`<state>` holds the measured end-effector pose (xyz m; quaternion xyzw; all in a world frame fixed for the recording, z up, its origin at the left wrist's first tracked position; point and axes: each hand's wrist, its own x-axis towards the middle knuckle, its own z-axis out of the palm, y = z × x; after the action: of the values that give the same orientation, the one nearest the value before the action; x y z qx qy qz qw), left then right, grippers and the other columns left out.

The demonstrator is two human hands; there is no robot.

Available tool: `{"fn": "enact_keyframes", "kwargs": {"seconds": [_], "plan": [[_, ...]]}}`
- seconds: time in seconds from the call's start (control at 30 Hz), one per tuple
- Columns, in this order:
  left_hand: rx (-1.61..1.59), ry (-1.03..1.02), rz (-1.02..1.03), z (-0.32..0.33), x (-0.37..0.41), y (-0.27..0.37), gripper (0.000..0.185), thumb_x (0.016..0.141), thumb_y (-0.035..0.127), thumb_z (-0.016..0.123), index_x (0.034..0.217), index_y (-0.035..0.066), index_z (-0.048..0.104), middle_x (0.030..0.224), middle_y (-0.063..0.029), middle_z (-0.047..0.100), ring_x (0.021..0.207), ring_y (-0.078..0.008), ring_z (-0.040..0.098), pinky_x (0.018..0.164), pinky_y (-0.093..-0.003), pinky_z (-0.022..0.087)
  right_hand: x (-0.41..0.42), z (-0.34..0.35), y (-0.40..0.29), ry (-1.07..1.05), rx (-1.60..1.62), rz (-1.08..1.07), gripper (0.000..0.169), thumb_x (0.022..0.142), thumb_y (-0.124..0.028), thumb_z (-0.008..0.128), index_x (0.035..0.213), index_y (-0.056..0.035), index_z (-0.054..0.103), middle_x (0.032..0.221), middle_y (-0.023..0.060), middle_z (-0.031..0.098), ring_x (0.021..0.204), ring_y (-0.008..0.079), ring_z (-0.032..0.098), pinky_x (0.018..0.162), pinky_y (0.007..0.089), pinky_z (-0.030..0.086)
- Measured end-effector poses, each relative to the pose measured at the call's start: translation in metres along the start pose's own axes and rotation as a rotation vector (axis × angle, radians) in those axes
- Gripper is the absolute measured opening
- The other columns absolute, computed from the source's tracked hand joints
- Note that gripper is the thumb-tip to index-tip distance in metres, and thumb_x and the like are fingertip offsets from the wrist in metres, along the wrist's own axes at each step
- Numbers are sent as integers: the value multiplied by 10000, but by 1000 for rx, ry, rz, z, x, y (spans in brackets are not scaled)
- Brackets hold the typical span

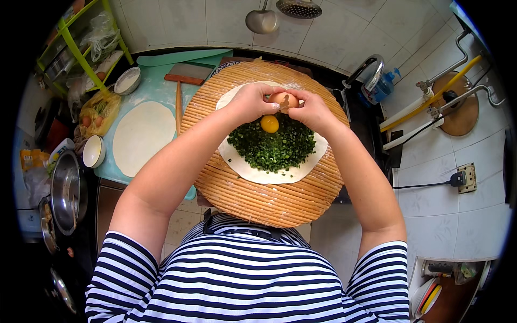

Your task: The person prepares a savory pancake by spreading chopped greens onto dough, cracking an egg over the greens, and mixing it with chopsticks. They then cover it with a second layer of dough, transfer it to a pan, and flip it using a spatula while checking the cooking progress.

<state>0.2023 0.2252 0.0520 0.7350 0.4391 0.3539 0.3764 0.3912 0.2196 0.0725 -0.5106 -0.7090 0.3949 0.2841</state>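
Between my two hands is a cracked brown egg, its shell split by a jagged gap. My left hand grips it from the left, and my right hand from the right. Just below the shell, a whole yolk rests at the upper part of a heap of chopped green scallions. The heap covers the middle of a round sheet of dough, whose far part is partly hidden by my hands. Under the dough is a round slatted tray, dusted with flour.
Left of the tray, a second dough round lies on a green mat beside a cleaver and a rolling pin. Bowls and a bag with eggs stand further left. A faucet rises at the right.
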Motion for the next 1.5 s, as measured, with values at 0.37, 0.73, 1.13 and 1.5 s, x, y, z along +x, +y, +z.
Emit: {"fn": "enact_keyframes", "kwargs": {"seconds": [0.37,0.73,1.13,1.5], "plan": [[258,32,348,-18,5,3,449,681,28,668,1118,113,608,1004,-42,603,768,-124,575,688,-248,491,-6,-13,-13,73,-299,-342,467,665,-49,615,1127,-24,548,999,157,512,930,303,540,835,326,447],[506,115,618,-42,3,32,468,643,0,668,1084,148,617,1040,-56,593,899,-219,596,757,-299,522,-7,-27,-44,223,-723,-703,365,685,13,580,1034,-92,556,987,114,540,876,314,558,723,381,485],[-1,261,239,-56,-12,42,371,756,48,649,1120,60,581,1040,-42,603,871,-129,592,739,-249,497,-11,-36,-29,173,-105,-302,436,735,-119,682,1126,-10,525,992,81,587,856,172,585,754,286,485],[-372,64,194,-34,-21,57,361,865,161,588,1192,19,526,1187,-55,521,1060,-142,512,929,-292,406,-19,1,-51,1,605,-218,527,751,-134,706,1201,-23,454,1025,56,582,883,107,566,696,228,456]]}}
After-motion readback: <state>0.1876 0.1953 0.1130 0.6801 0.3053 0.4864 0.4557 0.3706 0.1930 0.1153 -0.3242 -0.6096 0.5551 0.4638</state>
